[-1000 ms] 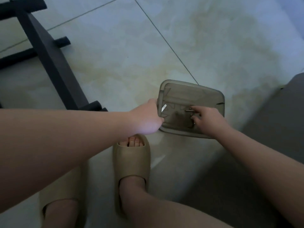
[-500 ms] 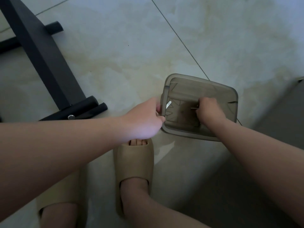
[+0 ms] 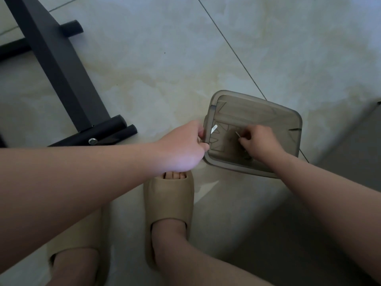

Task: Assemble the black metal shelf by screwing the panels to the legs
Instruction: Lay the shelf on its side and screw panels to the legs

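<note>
Two hands, left hand (image 3: pixel 181 147) and right hand (image 3: pixel 261 143), one smoky plastic box (image 3: pixel 268 112) at 3 o'clock, one thin metal pin (image 3: pixel 237 134). Two tan slippers (one pair): right slipper (image 3: pixel 169 201) at 6 o'clock, left slipper (image 3: pixel 86 236) at 7. At 10 o'clock, one black panel (image 3: pixel 57 65) and three black tube ends (image 3: pixel 121 122); one silver bolt head (image 3: pixel 93 141) at 9.

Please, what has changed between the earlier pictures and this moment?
The right hand, inside the plastic box, has turned the thin metal piece it pinches: its free end pointed level to the left, now it slants up-left. Nothing was taken up or let go. The left hand keeps its grip on the box's left rim. The box, slippers and black shelf frame stayed put; only the camera shifted.
</note>
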